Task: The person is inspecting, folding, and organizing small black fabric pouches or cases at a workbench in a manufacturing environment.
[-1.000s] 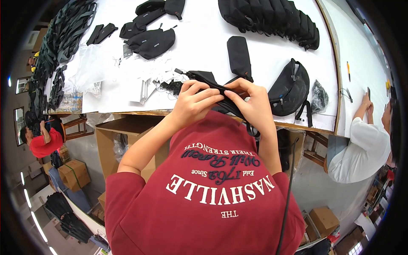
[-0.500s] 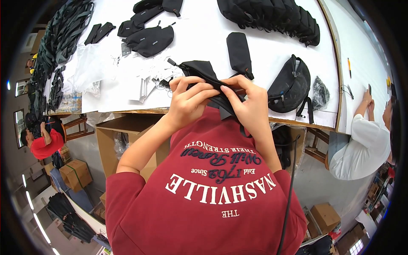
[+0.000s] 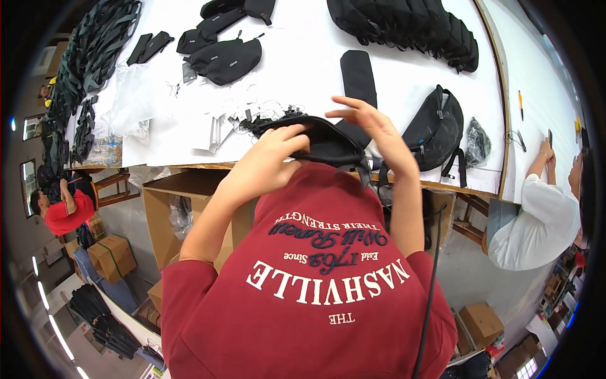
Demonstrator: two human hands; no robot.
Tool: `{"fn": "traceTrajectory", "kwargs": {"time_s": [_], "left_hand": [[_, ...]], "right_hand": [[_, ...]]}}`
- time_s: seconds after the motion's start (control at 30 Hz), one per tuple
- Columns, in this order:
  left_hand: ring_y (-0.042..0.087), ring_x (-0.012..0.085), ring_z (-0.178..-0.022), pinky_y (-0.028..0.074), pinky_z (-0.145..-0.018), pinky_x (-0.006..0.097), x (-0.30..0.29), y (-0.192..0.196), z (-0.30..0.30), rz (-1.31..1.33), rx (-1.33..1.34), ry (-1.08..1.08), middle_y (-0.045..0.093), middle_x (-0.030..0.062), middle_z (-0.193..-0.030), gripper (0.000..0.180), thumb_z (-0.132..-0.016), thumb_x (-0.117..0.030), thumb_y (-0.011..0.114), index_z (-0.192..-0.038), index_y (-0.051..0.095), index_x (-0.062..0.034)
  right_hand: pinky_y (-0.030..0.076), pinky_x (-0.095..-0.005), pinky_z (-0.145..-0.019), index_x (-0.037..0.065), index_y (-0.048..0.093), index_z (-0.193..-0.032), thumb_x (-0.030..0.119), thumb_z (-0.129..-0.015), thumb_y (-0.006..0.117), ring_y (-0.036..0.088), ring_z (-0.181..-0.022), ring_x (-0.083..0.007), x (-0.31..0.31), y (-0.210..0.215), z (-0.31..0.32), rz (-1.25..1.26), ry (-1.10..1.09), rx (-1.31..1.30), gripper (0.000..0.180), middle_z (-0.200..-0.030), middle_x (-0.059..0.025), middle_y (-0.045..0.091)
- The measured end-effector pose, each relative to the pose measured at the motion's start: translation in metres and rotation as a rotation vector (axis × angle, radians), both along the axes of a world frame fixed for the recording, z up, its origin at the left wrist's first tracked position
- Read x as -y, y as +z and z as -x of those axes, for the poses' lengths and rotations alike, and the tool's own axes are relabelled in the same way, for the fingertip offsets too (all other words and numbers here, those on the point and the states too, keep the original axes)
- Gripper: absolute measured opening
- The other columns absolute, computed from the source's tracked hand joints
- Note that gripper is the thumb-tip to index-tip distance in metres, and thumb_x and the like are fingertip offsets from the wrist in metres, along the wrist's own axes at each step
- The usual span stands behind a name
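A black fabric pouch [image 3: 329, 144] lies at the table's near edge against my shirt, its mouth gaping toward me. My left hand [image 3: 271, 156] is closed on the pouch's left rim, with fingertips bent over into the opening. Just above the pouch's right end my right hand [image 3: 377, 129] is raised, fingers apart and holding nothing. Beyond it stretches a flat black case [image 3: 358, 72], its lower end partly hidden by my right hand. On the right rests a black mesh waist bag [image 3: 435, 129].
Black pouches [image 3: 227, 60] lie at the far left, and a row of black bags [image 3: 410, 25] at the far right. Tags and cords [image 3: 221, 129] litter the left middle. An open carton [image 3: 164, 215] stands below the table edge. Two other people work at either side.
The pouch has gone from folded between both hands to spread at its mouth. My right hand has let go and lifted right; my left hand has moved lower and keeps its hold.
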State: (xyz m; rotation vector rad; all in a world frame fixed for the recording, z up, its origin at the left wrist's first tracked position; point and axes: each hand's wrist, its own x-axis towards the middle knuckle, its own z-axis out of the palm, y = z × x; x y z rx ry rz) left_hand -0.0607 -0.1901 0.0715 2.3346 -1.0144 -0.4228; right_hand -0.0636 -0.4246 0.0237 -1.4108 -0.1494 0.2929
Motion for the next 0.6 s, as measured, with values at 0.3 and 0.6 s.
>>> {"fn": "traceTrajectory", "kwargs": {"time_s": [0.3, 0.6], "left_hand": [[0.057, 0.0234, -0.1, 0.041, -0.088, 0.032, -0.023, -0.018, -0.009, 0.293, -0.52, 0.279, 0.06, 0.0175, -0.11, 0.024, -0.081, -0.017, 0.063, -0.093, 0.052, 0.0008], [0.049, 0.0095, -0.074, 0.041, -0.068, 0.025, -0.035, -0.03, -0.013, 0.254, -0.723, 0.309, 0.055, 0.0035, -0.076, 0.021, -0.084, -0.018, 0.062, -0.092, 0.052, -0.0012]], "right_hand": [[0.045, -0.0261, -0.077, 0.001, 0.067, -0.087, 0.017, -0.076, 0.071, 0.058, -0.081, -0.0105, 0.011, -0.017, 0.043, 0.171, 0.245, -0.24, 0.02, -0.081, -0.0023, 0.065], [0.039, -0.0259, -0.071, 0.003, 0.043, -0.126, 0.038, -0.088, 0.059, 0.052, -0.077, -0.0109, 0.044, -0.033, 0.047, -1.034, -0.05, -0.053, 0.054, -0.091, -0.0046, 0.059]]}}
